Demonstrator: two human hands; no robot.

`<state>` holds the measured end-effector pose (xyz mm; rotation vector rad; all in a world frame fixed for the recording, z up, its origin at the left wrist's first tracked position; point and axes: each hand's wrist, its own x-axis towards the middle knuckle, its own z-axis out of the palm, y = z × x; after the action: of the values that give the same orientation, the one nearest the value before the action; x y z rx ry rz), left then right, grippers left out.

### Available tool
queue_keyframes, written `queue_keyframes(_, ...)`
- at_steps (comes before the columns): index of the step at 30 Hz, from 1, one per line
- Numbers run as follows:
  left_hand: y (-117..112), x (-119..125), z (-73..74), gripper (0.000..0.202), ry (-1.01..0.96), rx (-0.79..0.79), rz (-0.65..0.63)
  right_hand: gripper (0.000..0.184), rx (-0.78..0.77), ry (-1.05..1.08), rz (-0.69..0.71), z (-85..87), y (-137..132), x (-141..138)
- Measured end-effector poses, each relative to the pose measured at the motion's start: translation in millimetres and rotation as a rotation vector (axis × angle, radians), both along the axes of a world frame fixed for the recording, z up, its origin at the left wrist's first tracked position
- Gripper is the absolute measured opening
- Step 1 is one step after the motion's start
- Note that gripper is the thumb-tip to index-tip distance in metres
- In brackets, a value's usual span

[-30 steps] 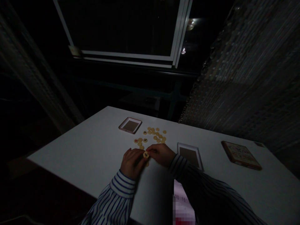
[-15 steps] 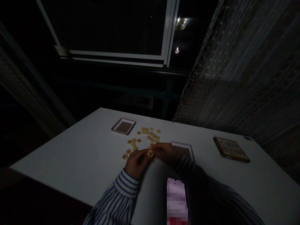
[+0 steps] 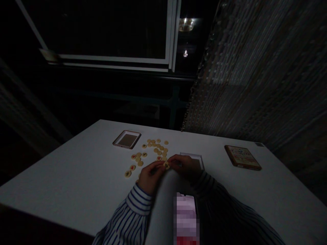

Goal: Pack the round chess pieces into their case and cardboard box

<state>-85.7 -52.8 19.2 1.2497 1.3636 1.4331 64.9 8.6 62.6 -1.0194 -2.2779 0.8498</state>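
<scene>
Between the fingertips of both hands is a round xiangqi piece (image 3: 166, 165), its dark character facing me. My left hand (image 3: 150, 175) pinches it from the left, and my right hand (image 3: 186, 166) grips its right side. Just beyond the hands, several more pale round pieces (image 3: 159, 152) lie loosely scattered on the white table. A few show red or dark characters, like the red-marked piece (image 3: 132, 167) to the left; others look plain from here. Part of an open shallow box (image 3: 190, 155) shows behind my right hand, which hides the rest.
An open box half (image 3: 116, 146) lies at the far left of the white table (image 3: 84, 183). A closed box (image 3: 242, 157) with a printed top rests at the right. A lit phone (image 3: 186, 217) lies near me. Bead curtain (image 3: 230, 85) hangs at the right.
The view has turned slightly right, so the table things appear farther left. Both hands still hold the piece, now tilted a little differently between the fingers.
</scene>
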Motion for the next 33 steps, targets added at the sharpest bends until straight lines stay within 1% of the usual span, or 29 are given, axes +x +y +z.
queue_keyframes(4,6,7,1.0,0.028,-0.05,-0.008,-0.026,0.015,0.011,0.012,-0.039,0.2,-1,7)
queue_keyframes(8,10,15,4.1,0.025,-0.001,0.022,-0.011,0.014,0.019,-0.004,-0.069,-2.8,2,17)
queue_keyframes(14,15,25,6.2,0.023,0.07,0.026,-0.012,0.019,0.0,0.034,-0.046,-16.8,10,29)
queue_keyframes(21,22,36,3.5,0.022,0.085,0.025,-0.03,0.019,-0.078,0.128,-0.111,-32.2,17,37)
queue_keyframes(25,26,42,2.9,0.022,0.095,0.034,-0.03,0.019,-0.103,0.205,-0.13,-33.0,17,42)
queue_keyframes(28,28,48,2.9,0.022,0.08,0.023,-0.03,0.02,-0.11,0.213,-0.134,-31.1,16,47)
queue_keyframes(31,30,53,4.2,0.022,0.066,0.007,-0.037,0.02,-0.055,0.216,-0.137,-31.3,16,51)
queue_keyframes(33,31,56,5.7,0.023,0.059,-0.001,-0.051,0.019,-0.018,0.228,-0.163,-32.9,17,54)
